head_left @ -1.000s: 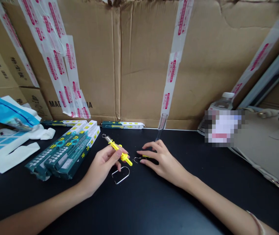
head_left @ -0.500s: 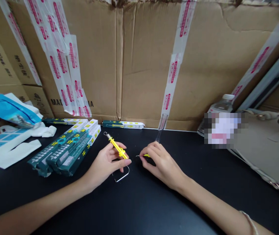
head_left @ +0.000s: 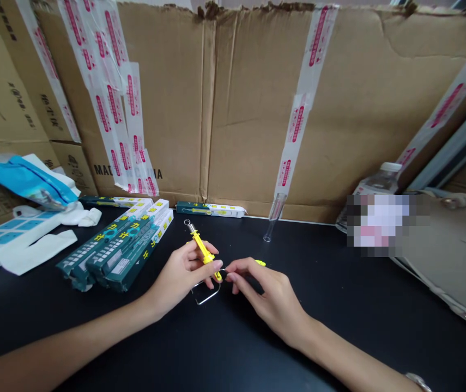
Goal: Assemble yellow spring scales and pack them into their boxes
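My left hand (head_left: 183, 269) is closed around a yellow spring scale (head_left: 203, 248), held tilted with its metal ring up and away from me. At the scale's lower end my right hand (head_left: 271, 288) pinches a small metal hook (head_left: 222, 270) between thumb and fingertips. The hook is close against the yellow end; whether it is attached I cannot tell. Under my left hand shows a bent metal wire (head_left: 208, 298), partly hidden by the fingers. Behind my right hand lies a small yellow piece (head_left: 260, 263), mostly covered. A clear tube (head_left: 273, 220) is farther back, near the cardboard.
Several green-and-white spring scale boxes (head_left: 124, 247) lie at left, and another box (head_left: 210, 209) lies along the cardboard wall (head_left: 253, 109). Farther left are a blue pouch (head_left: 28, 179) and white paper (head_left: 40, 253). A bottle (head_left: 383, 179) and beige bag (head_left: 453, 245) occupy the right.
My right hand has moved left and slightly down, bringing the metal hook to the scale's lower end. It has left the yellow piece behind on the table. The camera view has shifted slightly.
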`<state>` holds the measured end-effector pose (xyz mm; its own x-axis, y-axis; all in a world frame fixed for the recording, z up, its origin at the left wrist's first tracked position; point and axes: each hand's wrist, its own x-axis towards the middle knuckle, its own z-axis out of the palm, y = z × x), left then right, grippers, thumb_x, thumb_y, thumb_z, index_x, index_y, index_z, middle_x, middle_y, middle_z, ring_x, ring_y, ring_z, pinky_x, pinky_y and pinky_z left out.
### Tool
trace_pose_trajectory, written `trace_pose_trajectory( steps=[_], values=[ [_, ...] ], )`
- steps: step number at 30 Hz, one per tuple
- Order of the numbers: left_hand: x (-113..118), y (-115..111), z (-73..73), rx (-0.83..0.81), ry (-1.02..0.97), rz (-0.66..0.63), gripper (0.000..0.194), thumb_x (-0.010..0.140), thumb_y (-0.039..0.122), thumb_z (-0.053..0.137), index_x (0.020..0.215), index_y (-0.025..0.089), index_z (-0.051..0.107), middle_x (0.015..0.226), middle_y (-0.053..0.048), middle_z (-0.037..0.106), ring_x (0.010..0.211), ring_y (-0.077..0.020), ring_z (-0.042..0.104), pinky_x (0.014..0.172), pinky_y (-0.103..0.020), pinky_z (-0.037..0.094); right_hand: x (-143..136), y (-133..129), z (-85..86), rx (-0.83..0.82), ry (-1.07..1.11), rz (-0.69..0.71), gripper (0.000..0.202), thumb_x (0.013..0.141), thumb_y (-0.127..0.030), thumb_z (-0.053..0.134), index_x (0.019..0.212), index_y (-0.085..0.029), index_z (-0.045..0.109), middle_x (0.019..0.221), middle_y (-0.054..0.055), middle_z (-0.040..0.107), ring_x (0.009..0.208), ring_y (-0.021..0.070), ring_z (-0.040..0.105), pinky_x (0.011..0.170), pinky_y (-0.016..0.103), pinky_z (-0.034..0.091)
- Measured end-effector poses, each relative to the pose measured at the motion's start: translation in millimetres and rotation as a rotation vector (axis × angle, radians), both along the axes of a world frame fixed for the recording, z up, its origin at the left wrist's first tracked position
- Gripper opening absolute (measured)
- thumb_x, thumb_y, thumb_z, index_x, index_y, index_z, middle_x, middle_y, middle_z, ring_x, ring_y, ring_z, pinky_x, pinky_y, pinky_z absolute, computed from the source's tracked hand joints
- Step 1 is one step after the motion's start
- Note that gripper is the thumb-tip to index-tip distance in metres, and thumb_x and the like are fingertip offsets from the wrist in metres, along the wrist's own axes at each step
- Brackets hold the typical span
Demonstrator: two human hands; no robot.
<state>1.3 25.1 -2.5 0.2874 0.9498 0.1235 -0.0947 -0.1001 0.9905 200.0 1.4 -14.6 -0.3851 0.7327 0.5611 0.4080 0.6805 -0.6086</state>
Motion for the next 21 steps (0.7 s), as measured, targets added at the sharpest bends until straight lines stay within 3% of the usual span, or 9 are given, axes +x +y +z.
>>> trace_pose_trajectory(
  steps=[8,14,21],
  values=[
    [-0.2,-1.6,4.6,-0.071,-0.032,-0.027,0.04,0.073,0.037,0.082,0.095,0.015,0.057,0.068,0.003,0.065,0.055,-0.0137,0.067,0.052,-0.024,0.054,4.0,1.5,-1.8,0.134,-0.046,0.008,0.015,0.098,-0.015,0.053,0.11,-0.021,0.06,0.088,0.001,0.069,0.073,0.0126,0.066,0.073,0.022,0.054],
    [-1.3,-0.8,6.4,-0.096,-0.028,-0.027,0.037,0.075,0.039,0.081,0.092,0.014,0.058,0.065,0.002,0.066,0.055,-0.0119,0.064,0.052,-0.022,0.05,4.9,1.5,-2.9,0.138,-0.015,0.043,0.023,0.098,-0.01,0.051,0.115,-0.023,0.06,0.095,0.002,0.072,0.081,0.0132,0.07,0.078,0.023,0.056],
    [-1.7,-3.1,9.0,-0.133,-0.076,-0.045,0.039,0.074,0.041,0.082,0.091,0.014,0.059,0.067,0.002,0.065,0.056,-0.011,0.062,0.052,-0.021,0.048,4.5,1.5,-2.3,0.067,-0.012,0.043,0.013,0.095,-0.016,0.06,0.105,-0.025,0.064,0.094,-0.001,0.076,0.081,0.0142,0.074,0.076,0.022,0.057]
  ],
)
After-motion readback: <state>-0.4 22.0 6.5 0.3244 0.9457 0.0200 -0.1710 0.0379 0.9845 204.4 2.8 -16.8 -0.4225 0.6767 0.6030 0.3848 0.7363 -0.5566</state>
